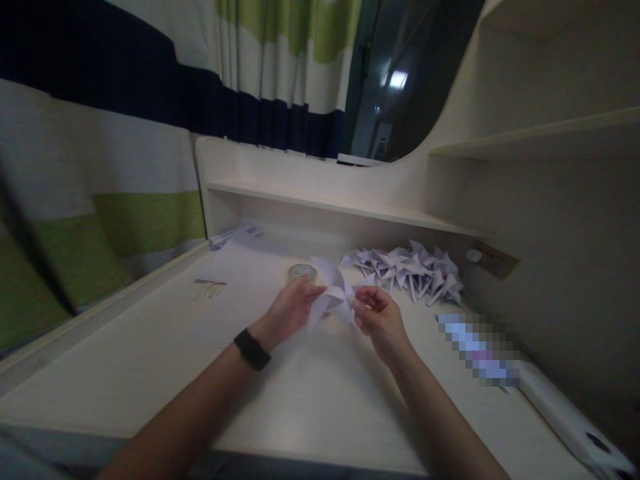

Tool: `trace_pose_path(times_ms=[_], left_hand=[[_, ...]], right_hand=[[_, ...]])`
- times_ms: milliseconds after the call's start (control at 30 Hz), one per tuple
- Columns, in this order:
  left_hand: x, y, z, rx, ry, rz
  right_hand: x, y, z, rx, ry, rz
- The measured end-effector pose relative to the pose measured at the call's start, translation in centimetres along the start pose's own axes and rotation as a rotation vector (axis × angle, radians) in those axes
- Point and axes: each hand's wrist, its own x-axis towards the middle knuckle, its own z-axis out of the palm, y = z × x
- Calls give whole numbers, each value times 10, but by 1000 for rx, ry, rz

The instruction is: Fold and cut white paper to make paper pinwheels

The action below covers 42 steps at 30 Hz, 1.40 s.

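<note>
A striped curtain [150, 157] in white, navy and green is hung at the left and across the back, beside the desk [165, 380]. On the desk's left side, a thin dark item [210, 282] is seen above some small pale bits [206, 291], both too small to be made out. Nearby, white paper [237, 267] is spread toward the back ledge [300, 198]. A round tape roll [302, 272] is set just beyond the left hand [293, 308], above whose wrist a black watch [253, 349] is worn.

At centre, a white paper pinwheel [334, 293] is held up over the desk between the two hands. Its left blades are met by the left hand's fingers, which are partly hidden behind the paper; whether they are closed on it cannot be told. On the other side, the pinwheel is pinched near its middle between the thumb and forefinger of the right hand [377, 317], the blades being fanned out to the left of those fingertips.

Behind the right hand, a pile of pinwheels [407, 267] is heaped against the back. Farther right, a socket [493, 259] is fixed to the wall, above a pixelated object [475, 350] and a long white case [570, 413].
</note>
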Motion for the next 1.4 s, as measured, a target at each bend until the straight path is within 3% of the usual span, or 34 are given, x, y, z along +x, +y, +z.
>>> trace_pose_path(times_ms=[33, 100, 300, 567, 800, 1000, 1400], left_hand=[[4, -6, 1, -67, -76, -48], [9, -17, 2, -146, -118, -87], [5, -30, -6, -49, -27, -16], [-1, -31, -2, 93, 1, 33], [-2, -33, -1, 195, -7, 32], [1, -39, -6, 303, 0, 58], [-2, -35, -2, 258, -18, 21]], right_hand=[[3, 1, 1, -20, -6, 5], [9, 5, 1, -76, -13, 0], [20, 23, -3, -341, -18, -95], [8, 33, -6, -751, 78, -524], [2, 35, -10, -1008, 35, -646], [1, 40, -13, -1082, 15, -726], [2, 41, -14, -1095, 18, -740]])
